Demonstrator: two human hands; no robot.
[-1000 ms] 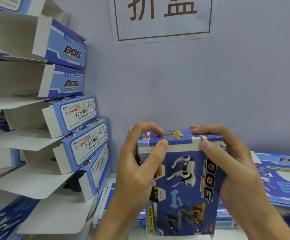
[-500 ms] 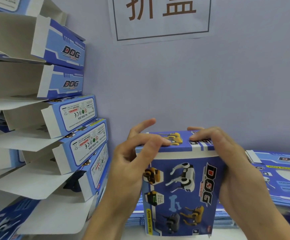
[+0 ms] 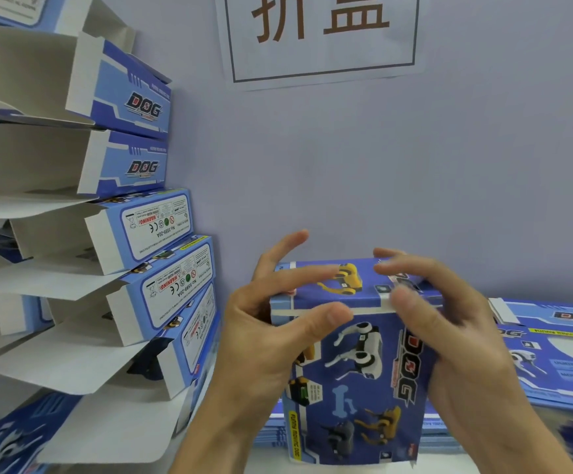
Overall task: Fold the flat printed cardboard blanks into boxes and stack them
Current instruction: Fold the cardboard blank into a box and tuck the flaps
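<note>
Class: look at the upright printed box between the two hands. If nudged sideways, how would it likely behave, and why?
The box stands tall on a narrow end, so it would probably tip rather than slide. It looks like thin, hollow cardboard, likely light, and it may dent under a firm squeeze. The left hand and right hand steady it.

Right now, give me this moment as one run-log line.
step: closing top flap | box: upright, held in both hands | left hand: fingers on top flap | right hand: gripping right side | folded stack: at left
</note>
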